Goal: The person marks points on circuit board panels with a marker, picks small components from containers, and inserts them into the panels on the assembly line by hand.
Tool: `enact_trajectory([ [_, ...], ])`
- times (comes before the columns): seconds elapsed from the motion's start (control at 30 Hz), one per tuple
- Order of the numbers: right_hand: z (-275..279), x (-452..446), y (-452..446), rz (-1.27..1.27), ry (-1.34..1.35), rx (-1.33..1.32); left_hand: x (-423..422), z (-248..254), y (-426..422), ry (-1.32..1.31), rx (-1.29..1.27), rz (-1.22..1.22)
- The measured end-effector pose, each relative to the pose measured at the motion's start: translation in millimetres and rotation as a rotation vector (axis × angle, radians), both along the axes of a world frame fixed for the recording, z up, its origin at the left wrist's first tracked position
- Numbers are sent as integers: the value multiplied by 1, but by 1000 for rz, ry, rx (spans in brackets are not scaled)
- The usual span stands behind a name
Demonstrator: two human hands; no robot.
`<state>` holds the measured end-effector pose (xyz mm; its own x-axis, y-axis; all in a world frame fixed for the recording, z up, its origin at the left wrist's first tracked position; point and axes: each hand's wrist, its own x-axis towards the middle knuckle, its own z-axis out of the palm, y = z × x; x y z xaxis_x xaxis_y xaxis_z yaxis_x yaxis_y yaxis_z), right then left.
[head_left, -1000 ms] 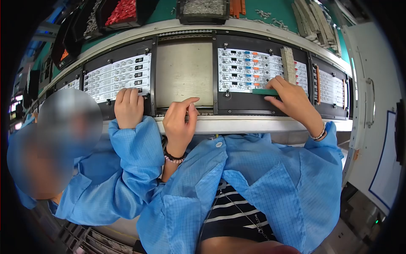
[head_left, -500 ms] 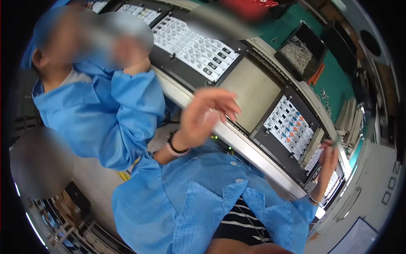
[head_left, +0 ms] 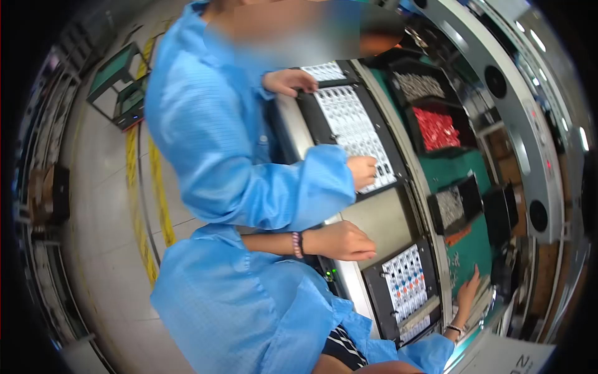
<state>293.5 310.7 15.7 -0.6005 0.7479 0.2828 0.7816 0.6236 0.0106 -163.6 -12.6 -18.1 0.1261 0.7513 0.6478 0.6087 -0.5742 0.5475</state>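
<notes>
- Around the bench: small pale parts and red parts are heaped at 1 to 2 o'clock, and more grey bits are kept in a black bin at 3 o'clock. An orange piece is left just below that bin on the green mat.
- The near side is pretty crowded: a co-worker's blue sleeve is laid right across the middle, with the co-worker's hands set on or over the far boards, one at about 3 o'clock, one at 12.
- Between the two black-framed panels, a bare metal plate is exposed at 4 o'clock.
- The near boards are seen between 4 and 5 o'clock, crossed at their lower end by a grey bar.
- More grey bars are stacked at 4 o'clock on the mat.
- Left hand: held palm down over the front rail and the plate's edge, knuckles aimed at 3 o'clock, fingers folded loosely together. The inside of the grip is hidden.
- Right hand: extended well past the near boards at 4 o'clock, beside the stacked bars, one finger pointed towards 1. Contact can't be told, nor whether anything is gripped; it's too small and blurry.
</notes>
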Motion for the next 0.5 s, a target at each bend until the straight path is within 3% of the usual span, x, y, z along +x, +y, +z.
enact_trajectory([
  [0.07, -12, 3, 21, -236, -214, -149, 1, -1, 0, -75, 9, 15],
  [0.17, -35, -3, 40, -337, -224, -92, -1, -1, -1, -108, 15, 22],
  [0.5, -58, 0, 59, -334, -147, 71, -3, 3, 2, -51, 26, 33],
])
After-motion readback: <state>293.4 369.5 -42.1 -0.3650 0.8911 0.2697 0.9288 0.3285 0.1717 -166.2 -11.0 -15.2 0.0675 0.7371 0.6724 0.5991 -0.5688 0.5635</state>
